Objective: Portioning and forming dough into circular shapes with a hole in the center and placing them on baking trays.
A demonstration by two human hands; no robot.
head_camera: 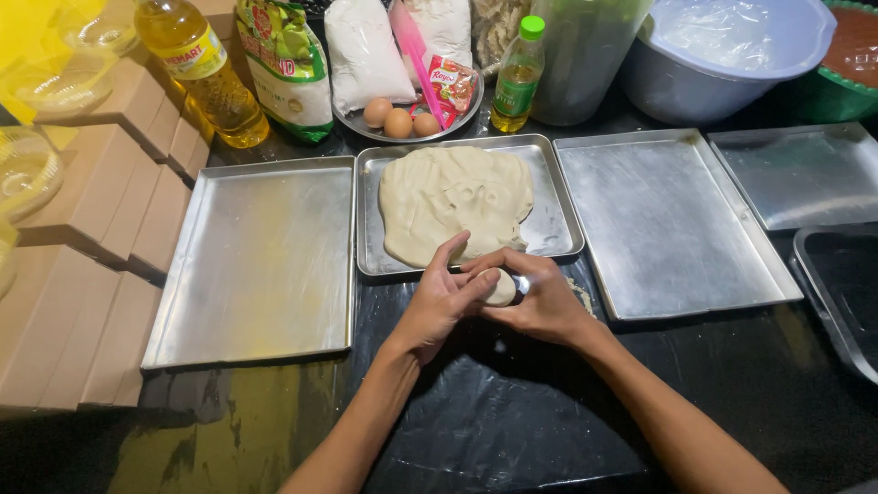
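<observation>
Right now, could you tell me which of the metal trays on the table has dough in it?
The small middle tray, just beyond both hands, holds the big dough slab. The large trays to its left and right hold none.

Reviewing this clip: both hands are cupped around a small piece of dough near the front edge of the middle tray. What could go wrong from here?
The left hand and right hand hold the small dough piece over the black table cover, not a tray; a slip could drop it there. The dough mass reaches the middle tray front rim, so a tug might drag it over.
</observation>
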